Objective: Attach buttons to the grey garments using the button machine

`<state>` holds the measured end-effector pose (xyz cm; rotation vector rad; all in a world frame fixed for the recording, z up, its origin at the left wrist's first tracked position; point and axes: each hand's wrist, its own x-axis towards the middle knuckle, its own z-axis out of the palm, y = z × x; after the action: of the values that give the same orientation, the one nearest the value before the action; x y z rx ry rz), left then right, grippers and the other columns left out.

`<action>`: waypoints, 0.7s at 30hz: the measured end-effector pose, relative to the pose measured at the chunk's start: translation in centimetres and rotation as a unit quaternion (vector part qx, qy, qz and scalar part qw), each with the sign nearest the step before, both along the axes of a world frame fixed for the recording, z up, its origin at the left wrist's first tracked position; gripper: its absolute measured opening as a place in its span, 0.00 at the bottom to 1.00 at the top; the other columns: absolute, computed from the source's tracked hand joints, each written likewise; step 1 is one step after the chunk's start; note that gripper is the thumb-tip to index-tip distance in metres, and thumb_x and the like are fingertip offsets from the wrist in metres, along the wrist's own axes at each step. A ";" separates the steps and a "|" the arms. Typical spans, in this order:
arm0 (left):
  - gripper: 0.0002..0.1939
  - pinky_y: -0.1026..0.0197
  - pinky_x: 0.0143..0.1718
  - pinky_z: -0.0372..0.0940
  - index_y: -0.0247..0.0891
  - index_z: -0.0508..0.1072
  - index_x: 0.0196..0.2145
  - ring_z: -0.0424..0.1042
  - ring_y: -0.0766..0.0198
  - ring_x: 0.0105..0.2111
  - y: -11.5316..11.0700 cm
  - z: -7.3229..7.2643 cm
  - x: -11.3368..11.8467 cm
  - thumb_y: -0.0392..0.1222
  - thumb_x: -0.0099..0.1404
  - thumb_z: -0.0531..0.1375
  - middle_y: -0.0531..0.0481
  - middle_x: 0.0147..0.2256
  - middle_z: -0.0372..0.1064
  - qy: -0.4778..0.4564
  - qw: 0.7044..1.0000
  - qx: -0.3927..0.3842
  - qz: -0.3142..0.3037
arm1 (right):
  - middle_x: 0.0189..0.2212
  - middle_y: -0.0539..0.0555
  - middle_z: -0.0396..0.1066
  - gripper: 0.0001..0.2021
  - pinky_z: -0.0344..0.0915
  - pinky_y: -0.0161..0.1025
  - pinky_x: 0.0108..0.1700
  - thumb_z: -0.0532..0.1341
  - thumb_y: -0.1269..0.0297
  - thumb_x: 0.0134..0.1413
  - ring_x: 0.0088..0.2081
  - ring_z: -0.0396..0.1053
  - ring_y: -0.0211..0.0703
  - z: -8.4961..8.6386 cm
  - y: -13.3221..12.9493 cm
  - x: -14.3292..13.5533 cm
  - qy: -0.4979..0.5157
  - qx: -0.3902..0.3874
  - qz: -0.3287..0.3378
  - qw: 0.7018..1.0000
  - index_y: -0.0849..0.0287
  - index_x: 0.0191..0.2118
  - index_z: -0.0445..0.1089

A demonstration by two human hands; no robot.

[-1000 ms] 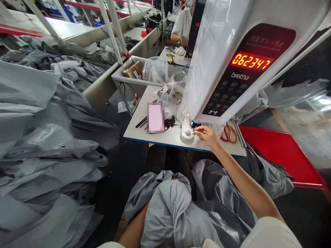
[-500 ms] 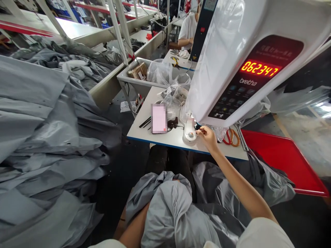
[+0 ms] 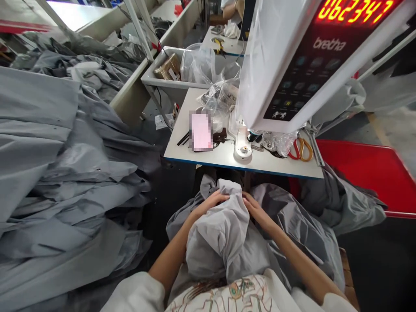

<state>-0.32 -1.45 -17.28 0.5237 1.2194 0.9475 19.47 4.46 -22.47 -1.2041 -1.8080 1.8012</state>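
Note:
A bunched piece of grey fabric lies across my lap, its upper edge raised between both hands. My left hand grips it from the left, with some fingers behind the cloth. On the right side my right hand holds the same fabric, its fingertips partly hidden in the folds. Just beyond the hands is the white work table with a blue front edge. Over it hangs the white machine head with a lit red number display. Its small round lower die sits near the table edge, with no cloth on it.
Scissors with red and orange handles lie at the table's right, near a red tray. A pink card and plastic bags lie left of the die. Grey fabric is heaped at my left.
My right hand has left the spot beside the die and come back to the fabric on my lap. My left hand, hidden before, now shows, and the fabric's edge is lifted. The view has tilted down.

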 end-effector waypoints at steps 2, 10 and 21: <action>0.20 0.54 0.52 0.63 0.36 0.68 0.52 0.68 0.54 0.50 -0.5 0.0 -0.4 0.45 0.63 0.58 0.47 0.45 0.71 -0.021 1.000 -0.010 -0.004 | 0.49 0.55 0.71 0.26 0.62 0.48 0.55 0.49 0.42 0.58 0.53 0.66 0.49 -0.3 -1.6 0.7 0.039 -0.096 0.027 0.994 0.51 0.53 0.68; 0.21 0.56 0.50 0.63 0.35 0.68 0.47 0.69 0.55 0.47 -2.7 1.7 2.0 0.53 0.62 0.56 0.42 0.43 0.71 0.277 0.952 0.065 -0.114 | 0.40 0.54 0.74 0.15 0.63 0.47 0.52 0.59 0.61 0.48 0.45 0.69 0.49 -2.2 -3.0 4.0 -0.005 0.004 0.009 1.000 0.59 0.42 0.72; 0.17 0.56 0.45 0.64 0.34 0.68 0.43 0.69 0.55 0.42 -6.8 3.0 9.0 0.51 0.66 0.52 0.40 0.43 0.69 0.301 0.839 0.193 -0.410 | 0.34 0.56 0.75 0.21 0.70 0.41 0.33 0.54 0.48 0.56 0.35 0.73 0.45 -6.1 2.2 4.1 -0.039 -0.243 0.028 0.969 0.59 0.43 0.71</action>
<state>8.73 -8.28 -14.33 1.6146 1.1539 0.2573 23.58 6.69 -28.53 -1.4163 -1.4907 2.3491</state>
